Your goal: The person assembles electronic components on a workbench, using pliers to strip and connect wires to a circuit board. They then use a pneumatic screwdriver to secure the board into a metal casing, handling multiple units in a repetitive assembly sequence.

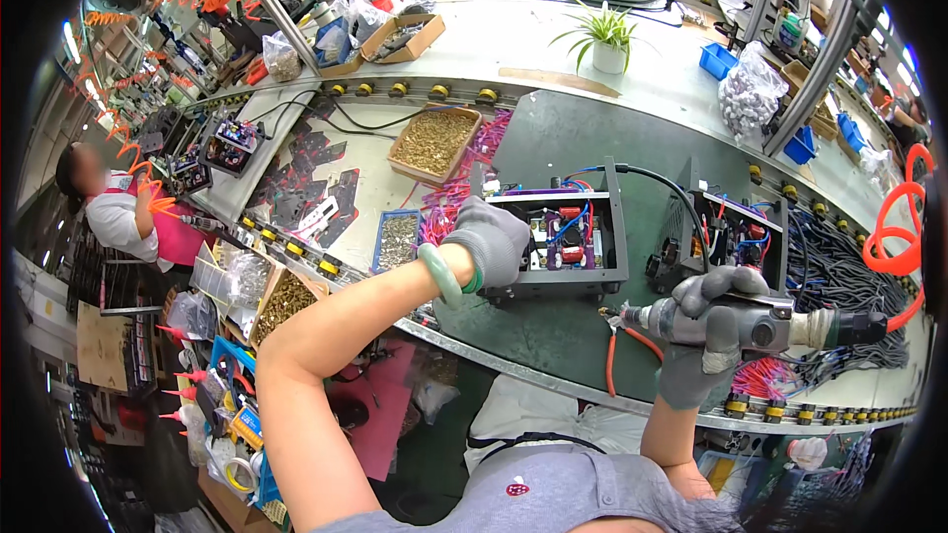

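Observation:
My left hand (492,242), in a grey glove, is closed at the left side of a black metal case (563,286); its fingertips are partly hidden. The case lies open, showing a circuit board (568,234) with red and purple parts and blue wires. My right hand (703,336), gloved too, is wrapped round a pneumatic screwdriver (765,324), held level with its tip pointing left, apart from the case. An orange air hose (901,247) hangs near the tool's rear end. Red-handled pliers (611,365) lie beneath the tip on the dark green mat (553,341).
A second open case (741,227) stands to the right, by a heap of black cables (849,306). Left of the mat are a tray of brass-coloured screws (434,141) and a blue tray of small silver parts (398,240). A potted plant (609,54) stands behind; another person (133,212) is at far left.

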